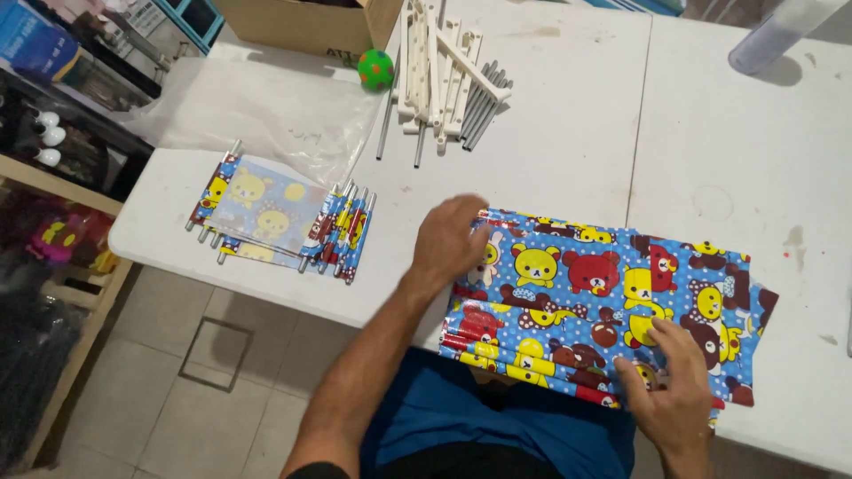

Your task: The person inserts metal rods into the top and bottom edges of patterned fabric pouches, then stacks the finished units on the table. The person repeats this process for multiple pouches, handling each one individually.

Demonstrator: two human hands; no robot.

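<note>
cloth (603,293): bear-print sheet, flat on the white table (568,133) at its near edge
left hand (453,238): fingers spread, pressing the cloth's far-left corner
right hand (674,386): fingers spread, flat on the cloth's near edge
rods (479,111): beyond the cloth

One green ball (375,68), one cardboard box (306,25), two hands, left (451,238) and right (672,390), one clear plastic sheet (266,111)
</note>
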